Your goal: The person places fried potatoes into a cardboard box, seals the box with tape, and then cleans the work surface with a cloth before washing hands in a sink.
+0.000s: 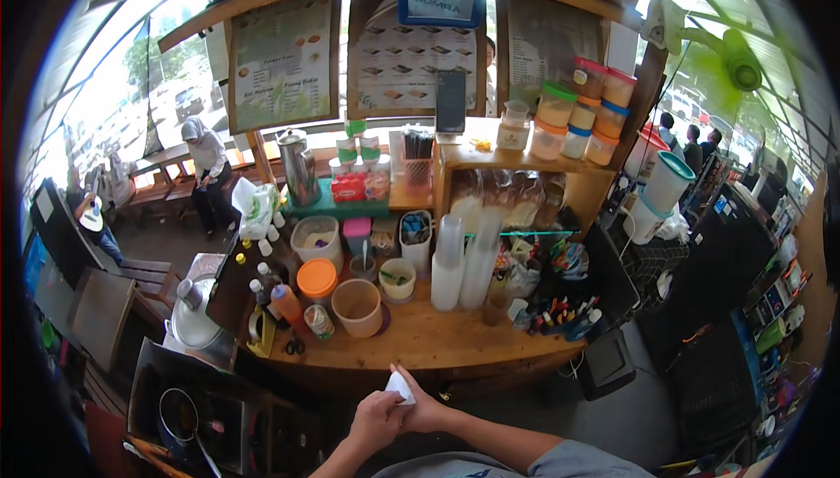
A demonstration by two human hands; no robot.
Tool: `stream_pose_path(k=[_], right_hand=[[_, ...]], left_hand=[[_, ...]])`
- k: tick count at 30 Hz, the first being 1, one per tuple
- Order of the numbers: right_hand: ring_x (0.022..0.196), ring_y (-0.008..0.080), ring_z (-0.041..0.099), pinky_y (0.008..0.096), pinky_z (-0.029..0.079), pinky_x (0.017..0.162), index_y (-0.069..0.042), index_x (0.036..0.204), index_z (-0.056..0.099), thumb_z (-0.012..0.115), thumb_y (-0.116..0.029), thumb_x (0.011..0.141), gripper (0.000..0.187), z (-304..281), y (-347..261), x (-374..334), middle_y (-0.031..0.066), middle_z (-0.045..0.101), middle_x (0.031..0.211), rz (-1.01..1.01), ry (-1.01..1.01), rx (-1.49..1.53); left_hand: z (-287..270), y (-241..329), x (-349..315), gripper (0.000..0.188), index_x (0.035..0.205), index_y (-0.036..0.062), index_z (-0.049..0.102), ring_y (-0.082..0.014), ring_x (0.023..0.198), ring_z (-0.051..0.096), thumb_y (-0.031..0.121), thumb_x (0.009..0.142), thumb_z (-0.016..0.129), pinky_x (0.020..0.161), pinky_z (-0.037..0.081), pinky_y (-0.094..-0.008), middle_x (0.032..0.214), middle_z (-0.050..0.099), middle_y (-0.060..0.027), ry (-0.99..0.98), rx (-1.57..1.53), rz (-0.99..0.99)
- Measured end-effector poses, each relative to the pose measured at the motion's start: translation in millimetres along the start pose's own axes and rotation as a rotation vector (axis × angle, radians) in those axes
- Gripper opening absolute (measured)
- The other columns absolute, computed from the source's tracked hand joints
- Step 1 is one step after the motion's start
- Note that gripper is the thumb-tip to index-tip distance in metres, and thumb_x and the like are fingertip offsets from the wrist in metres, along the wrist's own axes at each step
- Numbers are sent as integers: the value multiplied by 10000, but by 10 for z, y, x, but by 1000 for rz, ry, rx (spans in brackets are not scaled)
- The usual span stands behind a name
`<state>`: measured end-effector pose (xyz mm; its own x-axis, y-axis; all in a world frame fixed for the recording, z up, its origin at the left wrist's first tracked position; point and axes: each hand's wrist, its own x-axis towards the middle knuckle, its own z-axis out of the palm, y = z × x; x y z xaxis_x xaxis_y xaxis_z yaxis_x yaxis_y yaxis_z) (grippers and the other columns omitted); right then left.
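In front of my body, just short of the wooden counter's (pixel 420 344) near edge, my two hands meet around a small white folded tissue or cloth (pixel 400 387). My left hand (pixel 374 418) is closed, its curled fingers pressed on the white piece. Behind it, my right hand (pixel 428 410) wraps the other side, with its fingertips pointing toward the counter. Most of the piece is hidden between the palms. On the counter beyond stand a brown tub (pixel 356 309), an orange-lidded container (pixel 317 278) and black-handled scissors (pixel 295 347).
Stacks of clear plastic cups (pixel 447 272) rise mid-counter, with pens and markers (pixel 564 316) to the right. Sauce bottles (pixel 284 301) line the left end. A pan (pixel 179 415) sits on the stove at lower left. Lidded jars (pixel 555 106) crowd a shelf; a person (pixel 208 163) sits beyond.
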<state>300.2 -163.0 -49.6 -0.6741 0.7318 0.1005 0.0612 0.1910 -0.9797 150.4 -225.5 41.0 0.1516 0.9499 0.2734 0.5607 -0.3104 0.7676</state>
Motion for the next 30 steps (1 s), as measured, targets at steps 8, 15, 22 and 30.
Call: stream_pose_path(k=[8,15,22,30], right_hand=[[1526,328,111,409,166,1215,-34,1579,120,954,-259,569,1329,-244,414,217,248,119,1621,34,52,23],[1397,365,414,448,346,1141,66,1505,274,952,-327,579,1213,-470,449,977,308,398,1484,375,-170,-311],[780,178,708,294,572,705,72,1077,678,709,-310,931,410,-660,997,1799,108,726,896,567,309,51],[687,184,706,321,600,592,40,966,652,665,-314,966,354,-655,953,2434,123,717,842,716,290,-22]], left_hand=[[161,-240,395,142,912,10,681,-339,726,655,140,857,694,671,521,-397,795,658,-190,-98,-107,-107],[-10,-1163,561,126,916,16,675,-204,650,644,138,888,689,631,507,-336,759,675,-120,-130,-128,-94],[163,-2546,322,271,1139,45,630,-379,895,709,110,876,629,821,560,-439,943,722,-211,168,-107,-774],[143,-3207,716,209,1015,113,705,-407,863,676,151,870,559,777,563,-475,869,692,-177,188,213,-458]])
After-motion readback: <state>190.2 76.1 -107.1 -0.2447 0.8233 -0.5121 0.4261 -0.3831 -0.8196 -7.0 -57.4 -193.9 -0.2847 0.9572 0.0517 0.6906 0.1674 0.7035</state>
